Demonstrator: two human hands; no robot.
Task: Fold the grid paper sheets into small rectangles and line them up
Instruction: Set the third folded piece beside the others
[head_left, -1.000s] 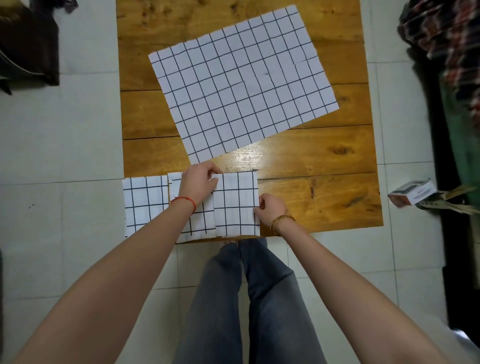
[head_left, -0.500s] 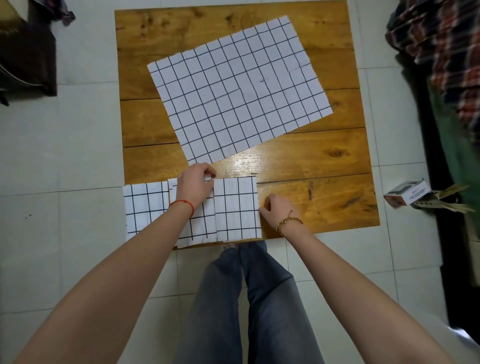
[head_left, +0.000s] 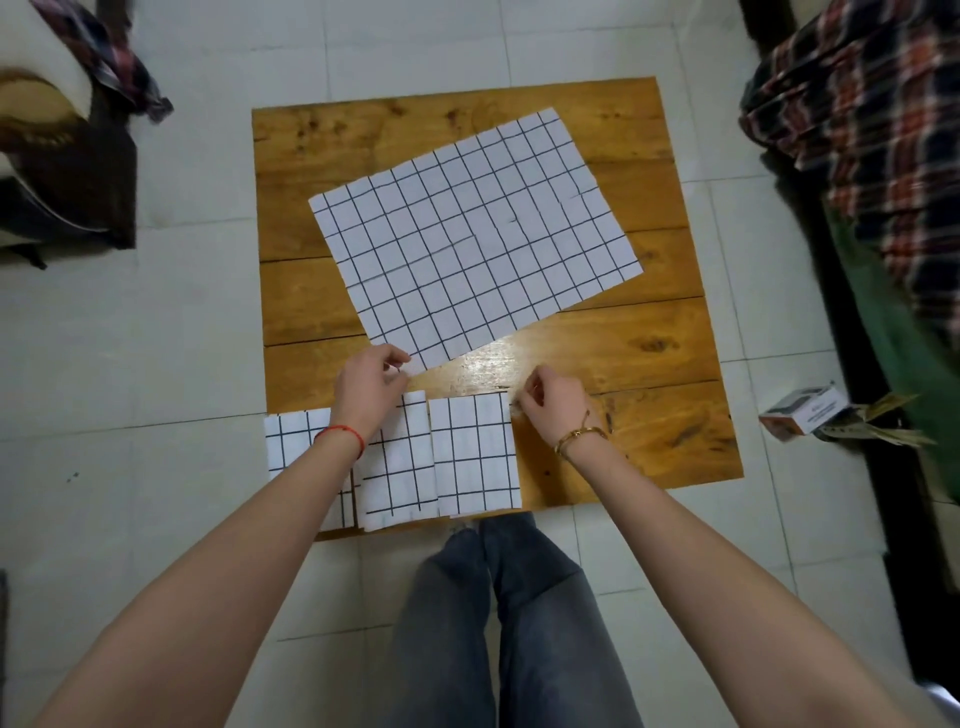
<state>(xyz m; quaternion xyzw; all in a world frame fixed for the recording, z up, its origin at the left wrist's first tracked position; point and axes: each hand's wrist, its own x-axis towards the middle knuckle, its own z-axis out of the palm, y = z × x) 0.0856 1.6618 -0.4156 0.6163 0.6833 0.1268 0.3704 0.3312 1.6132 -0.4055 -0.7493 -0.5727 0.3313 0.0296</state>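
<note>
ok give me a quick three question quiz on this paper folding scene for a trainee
1. True or false: the large unfolded sheet lies square to the edges of the wooden table.
2. How many folded rectangles sit along the near edge? A) two B) three C) five
3. Fill in: the left hand is at the sheet's near ____.

Key
1. False; it lies rotated.
2. B: left rectangle, middle rectangle, right rectangle.
3. Corner.
</note>
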